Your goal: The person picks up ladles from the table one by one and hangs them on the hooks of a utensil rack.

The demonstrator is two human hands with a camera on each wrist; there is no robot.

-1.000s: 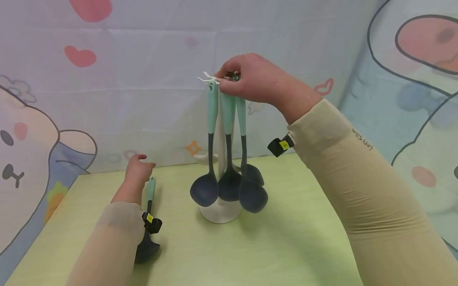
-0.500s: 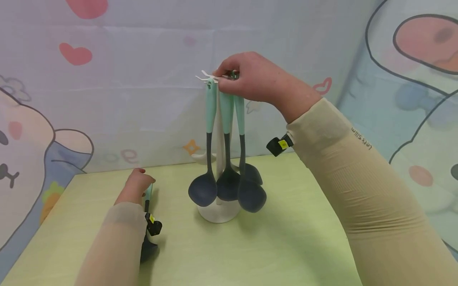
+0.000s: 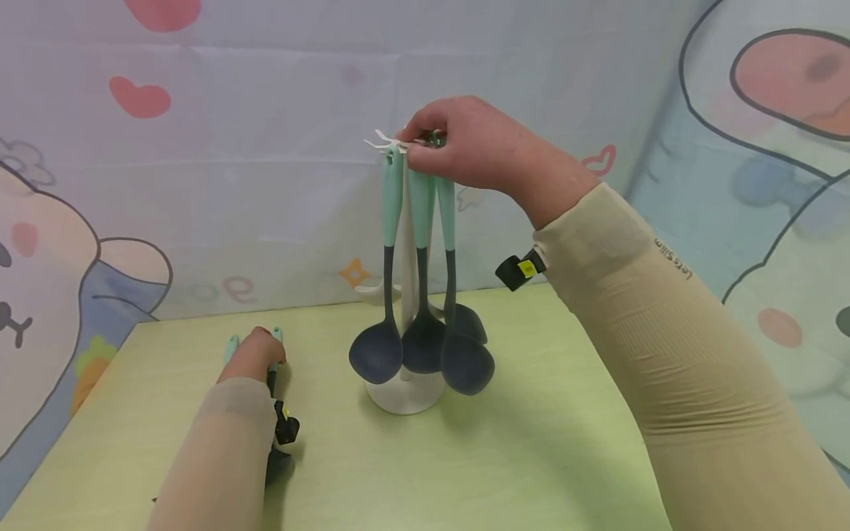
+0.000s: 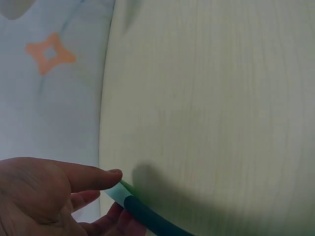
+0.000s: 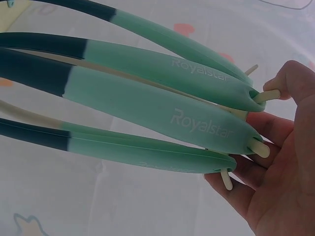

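Since the earlier frames the left hand (image 3: 255, 355) has come down from above the table (image 3: 544, 442) onto the mint handle of the utensil (image 3: 274, 413) lying flat there, and its fingers (image 4: 93, 178) now curl around that handle, the thumb on top where mint meets dark. The utensil's dark head points toward the person and is partly hidden by the sleeve. The right hand (image 3: 474, 144) has not moved: it stays at the top of the white rack (image 3: 406, 391), fingers bent around the hook ends, touching the tops of the hung handles; whether it actually pinches a hook cannot be told. Four utensils hang there, their dark heads (image 3: 421, 350) clustered just above the rack's round base. The handles (image 5: 162, 110) read "Royalstar".
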